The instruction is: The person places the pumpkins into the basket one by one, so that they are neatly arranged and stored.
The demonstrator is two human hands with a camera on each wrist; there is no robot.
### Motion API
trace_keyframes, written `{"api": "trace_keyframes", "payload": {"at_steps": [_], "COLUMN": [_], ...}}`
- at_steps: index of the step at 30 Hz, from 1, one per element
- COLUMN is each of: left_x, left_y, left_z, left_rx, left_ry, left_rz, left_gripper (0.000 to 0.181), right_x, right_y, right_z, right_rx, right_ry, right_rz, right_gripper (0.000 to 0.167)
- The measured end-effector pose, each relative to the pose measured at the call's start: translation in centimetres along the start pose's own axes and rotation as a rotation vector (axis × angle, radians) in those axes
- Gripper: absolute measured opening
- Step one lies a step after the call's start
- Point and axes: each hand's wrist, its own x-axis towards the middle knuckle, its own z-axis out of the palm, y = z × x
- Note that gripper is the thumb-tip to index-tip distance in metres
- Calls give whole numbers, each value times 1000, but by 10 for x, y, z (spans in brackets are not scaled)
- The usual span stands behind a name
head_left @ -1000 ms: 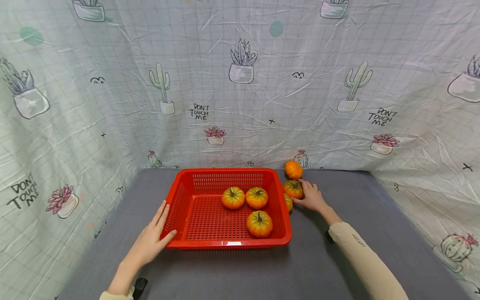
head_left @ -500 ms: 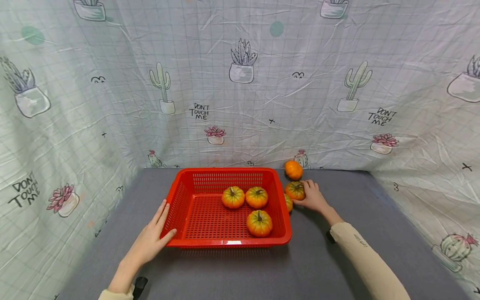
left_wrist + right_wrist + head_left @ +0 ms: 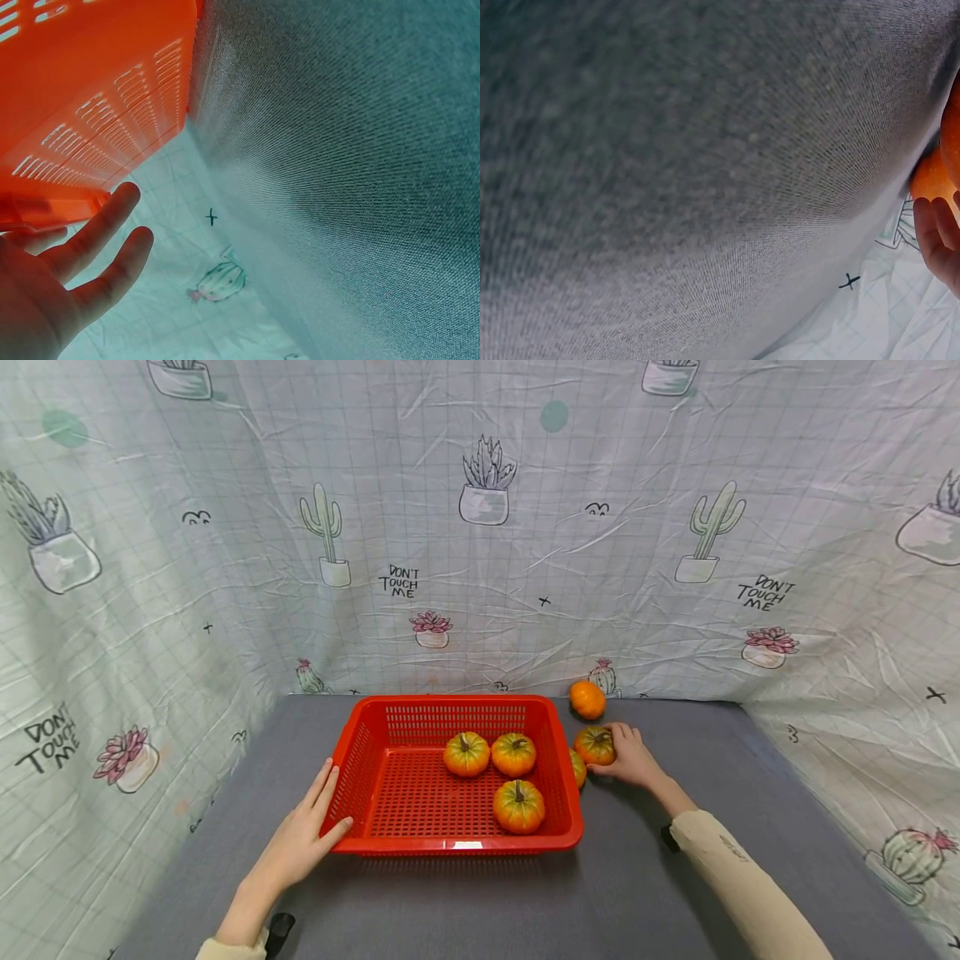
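Note:
A red plastic basket (image 3: 465, 845) holds three small orange-green pumpkins: one at its back (image 3: 466, 755), another beside it (image 3: 513, 756), and a third near the front right (image 3: 519, 807). My left hand (image 3: 300, 835) rests on the basket's left rim, fingers fairly straight along the outside and thumb toward the front corner. Just right of the basket, my right hand (image 3: 633, 760) grips a small pumpkin (image 3: 595, 745) from its right side. Between that one and the basket wall, another pumpkin (image 3: 578, 768) is partly hidden. In the right wrist view, only fingers (image 3: 932, 236) show near orange pumpkin surfaces.
A plain orange pumpkin (image 3: 587, 700) sits behind the gripped one, close to the back curtain. Cactus-print cloth (image 3: 480, 568) encloses the grey table (image 3: 465, 910) at the back and both sides.
My right hand has shifted slightly right and nearer, and the gripped pumpkin has moved with it, away from the basket. The left hand and basket stay put.

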Motion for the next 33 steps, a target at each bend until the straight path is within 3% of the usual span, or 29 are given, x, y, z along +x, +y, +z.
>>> {"api": "trace_keyframes", "payload": {"at_steps": [15,33], "left_x": [2,1], "left_y": [-1,-1], "left_z": [1,0], "left_rx": [4,-7], "left_ry": [-23,-36], "left_rz": [-22,-40], "left_gripper": [74,75], "right_x": [-9,-22], "right_y": [-3,-17], "right_z": [-10,-28], "right_rx": [2,-50], "right_ry": [-7,81], "right_rz": [28,-63], "right_gripper": [78,81]}}
